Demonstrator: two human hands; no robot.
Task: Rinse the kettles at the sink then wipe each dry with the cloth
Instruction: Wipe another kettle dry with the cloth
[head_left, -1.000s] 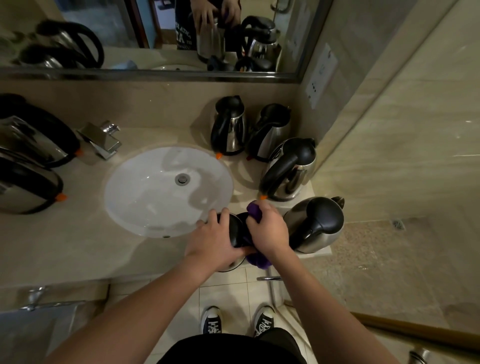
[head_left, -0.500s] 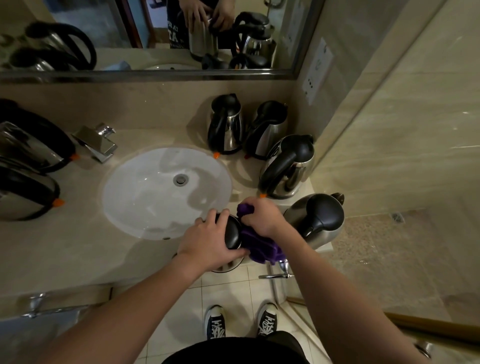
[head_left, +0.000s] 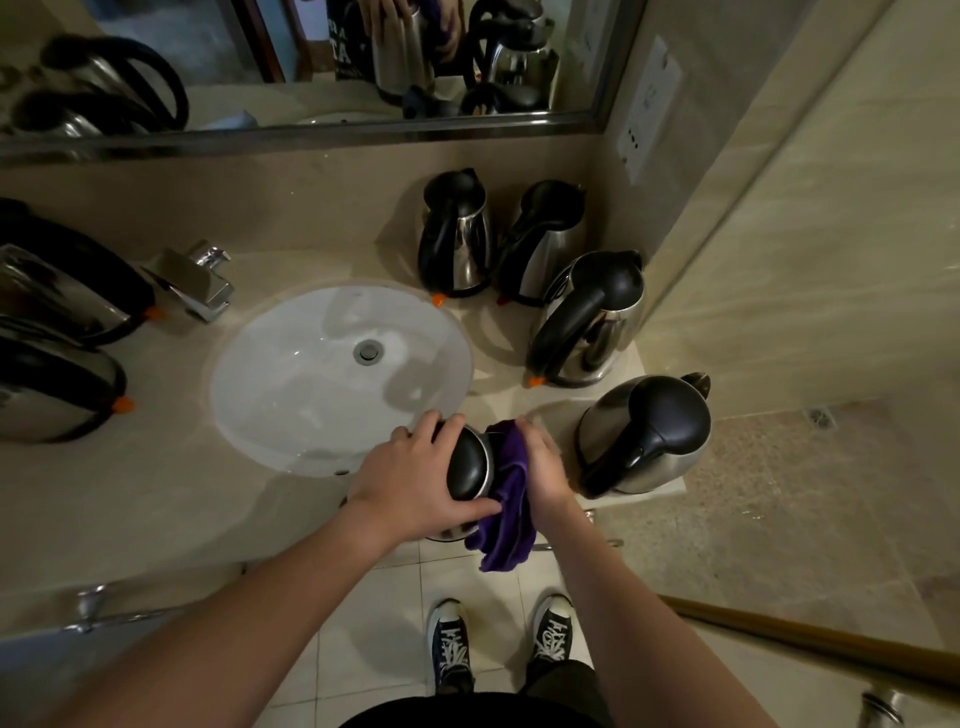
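A steel kettle with a black domed lid (head_left: 470, 467) sits at the front edge of the beige stone counter (head_left: 156, 493), just right of the white oval sink basin (head_left: 311, 384), and both hands are on it. The left hand (head_left: 410, 478) is curled over the lid and the near side of the body, fingers spread across the black top and the thumb tucked low against the steel. The right hand (head_left: 540, 467) grips a bunched purple cloth (head_left: 506, 509) and presses it to the kettle's right flank; the loose end of the cloth hangs below the counter edge over the pale floor tiles. How much of the kettle's base rests on the counter is hard to tell, since hands and cloth cover it. Just to the right stands a steel kettle with a rounded black lid and handle (head_left: 647, 436), near the counter's front right corner and apart from the cloth. Behind it is a taller steel kettle with a black curved handle and an orange switch tab (head_left: 587, 322), and further back, against the wall, two more steel kettles with black handles stand side by side (head_left: 457, 234) (head_left: 543, 244). On the left of the sink two steel kettles with black handles and orange tabs lie at the frame edge (head_left: 62, 296) (head_left: 52, 389), beside a square chrome tap (head_left: 200, 280). A mirror (head_left: 311, 62) above the counter reflects the kettles and the hands, and dark lace-up sneakers (head_left: 452, 644) show on the floor below.
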